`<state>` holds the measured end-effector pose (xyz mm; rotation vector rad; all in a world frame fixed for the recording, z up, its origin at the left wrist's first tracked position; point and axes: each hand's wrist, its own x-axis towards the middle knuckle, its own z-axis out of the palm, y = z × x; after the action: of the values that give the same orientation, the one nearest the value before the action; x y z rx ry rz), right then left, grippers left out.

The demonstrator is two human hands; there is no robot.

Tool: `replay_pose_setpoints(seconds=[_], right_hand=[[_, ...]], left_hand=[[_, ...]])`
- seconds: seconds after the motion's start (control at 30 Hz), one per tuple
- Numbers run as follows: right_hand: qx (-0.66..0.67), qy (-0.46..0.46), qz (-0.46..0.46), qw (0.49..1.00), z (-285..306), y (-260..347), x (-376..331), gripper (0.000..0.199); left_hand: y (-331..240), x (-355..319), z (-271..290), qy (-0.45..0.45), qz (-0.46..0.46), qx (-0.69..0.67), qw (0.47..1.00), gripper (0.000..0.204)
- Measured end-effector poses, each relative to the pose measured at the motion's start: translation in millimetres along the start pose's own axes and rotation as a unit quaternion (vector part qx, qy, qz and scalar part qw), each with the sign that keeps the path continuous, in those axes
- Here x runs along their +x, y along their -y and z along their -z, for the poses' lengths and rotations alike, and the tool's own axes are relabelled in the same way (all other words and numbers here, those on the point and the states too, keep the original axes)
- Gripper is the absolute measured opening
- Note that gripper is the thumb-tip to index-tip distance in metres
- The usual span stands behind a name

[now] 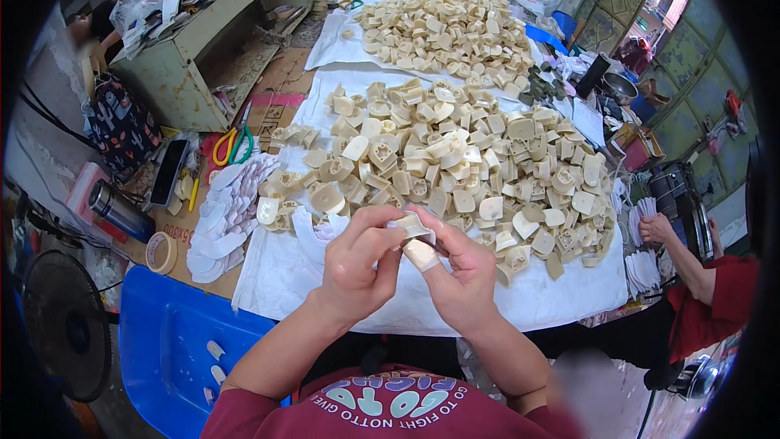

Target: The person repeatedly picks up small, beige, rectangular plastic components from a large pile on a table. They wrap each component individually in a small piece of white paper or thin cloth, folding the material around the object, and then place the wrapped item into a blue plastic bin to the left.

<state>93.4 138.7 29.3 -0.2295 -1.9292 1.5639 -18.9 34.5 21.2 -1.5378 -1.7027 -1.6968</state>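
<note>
While glossy cream pieces (443, 146) heap on cloth (272, 280) | hands (356, 264) (465, 272) curled, pinching curved piece (413, 226)

The left hand (355, 264) and the right hand (465, 272) meet in front of the body, their fingertips very near to each other; the fingers of the left hand are bent inward, toward the right hand; the thumb (443, 283) of the right hand points up and leftward, to the left fingertips, and carries a pale wrap (429, 265); both hands are closed in a pinching grip; below them the wrists (325, 317) are bare; the left forearm (280, 337) and the right forearm (508, 349) spread outward from the hands.
</note>
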Motion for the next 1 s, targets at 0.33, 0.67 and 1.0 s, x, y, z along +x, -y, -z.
replay_pose_setpoints(seconds=[0.33,0.67,1.0], right_hand=[[-0.176,0.021,0.185,0.967,4,-6,20,0.029],[-0.103,0.022,0.133,0.985,13,-17,19,0.013],[-0.245,-0.023,0.255,0.935,18,-13,19,0.017]], left_hand=[[0,-5,2,-0.005,0.113,-0.029,0.993,0.021],[-8,-14,-4,-0.013,0.352,-0.285,0.891,0.016],[-3,-15,-13,-0.097,0.393,-0.442,0.801,0.051]])
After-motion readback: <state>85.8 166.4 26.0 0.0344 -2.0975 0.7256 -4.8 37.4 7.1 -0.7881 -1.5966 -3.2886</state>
